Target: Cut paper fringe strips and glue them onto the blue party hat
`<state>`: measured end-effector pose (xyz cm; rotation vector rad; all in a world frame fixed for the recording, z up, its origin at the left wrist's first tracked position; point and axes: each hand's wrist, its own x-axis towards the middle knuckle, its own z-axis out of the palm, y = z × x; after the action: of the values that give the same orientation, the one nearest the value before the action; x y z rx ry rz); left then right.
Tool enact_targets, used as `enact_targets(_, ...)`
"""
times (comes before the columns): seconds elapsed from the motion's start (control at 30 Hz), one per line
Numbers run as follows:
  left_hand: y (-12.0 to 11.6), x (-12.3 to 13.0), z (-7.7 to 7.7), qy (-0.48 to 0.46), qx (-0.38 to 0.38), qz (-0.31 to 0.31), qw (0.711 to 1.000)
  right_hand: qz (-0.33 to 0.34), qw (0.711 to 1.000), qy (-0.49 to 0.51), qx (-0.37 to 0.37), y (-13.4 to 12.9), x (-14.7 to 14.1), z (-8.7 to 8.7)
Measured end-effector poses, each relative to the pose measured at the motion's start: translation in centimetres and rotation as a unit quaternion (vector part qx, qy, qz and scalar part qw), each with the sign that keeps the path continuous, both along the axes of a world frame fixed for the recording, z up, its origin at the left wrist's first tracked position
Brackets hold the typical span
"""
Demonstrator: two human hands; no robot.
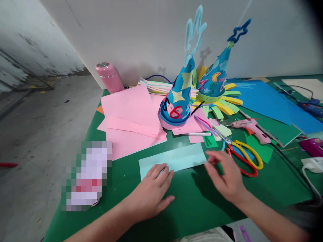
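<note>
A light blue paper strip lies flat on the green table in front of me. My left hand rests on the strip's near left part, its fingers laid out and the thumb apart. Beside the strip's right end hovers my right hand, fingers curved and thumb apart, with nothing seen between them. Just right of that hand are scissors with one red and one yellow handle loop. Behind the strip stands a blue paper cone hat with stars, a red digit and a light blue fuzzy wire topper.
A second cone hat stands behind. Pink paper sheets and a pink flask are at the back left. A pink glue gun with its cord and blue sheets lie right. A blurred-out object lies near the left edge.
</note>
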<state>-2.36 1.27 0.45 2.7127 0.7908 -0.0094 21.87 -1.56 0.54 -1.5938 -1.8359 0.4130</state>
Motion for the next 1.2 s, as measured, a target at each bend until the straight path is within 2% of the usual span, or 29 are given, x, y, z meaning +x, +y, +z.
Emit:
enact_targets(0.1, -0.1, 0.0, -0.1, -0.001, 0.007, 0.0, 1.0, 0.18, 0.979, -0.085, -0.046, -1.3, -2.6, 0.0)
enact_targets(0.17, -0.2, 0.0, 0.0, -0.004, 0.011, 0.001, 1.0, 0.218, 0.962, -0.137, -0.09, -1.7, -4.0, -0.1)
enact_targets(0.3, -0.4, 0.0, 0.0, -0.01, 0.016, 0.005, 1.0, 0.217, 0.95, -0.187, -0.123, -1.7, -5.0, -0.6)
enact_targets(0.6, -0.7, 0.1, -0.1, -0.034, 0.012, 0.022, 0.999, 0.22, 0.95, -0.19, -0.113, -2.2, -4.5, -1.5)
enact_targets(1.2, -0.7, 0.1, -0.2, -0.046, 0.022, 0.029, 0.998, 0.198, 0.953, -0.197, -0.118, -2.1, -4.3, -1.3)
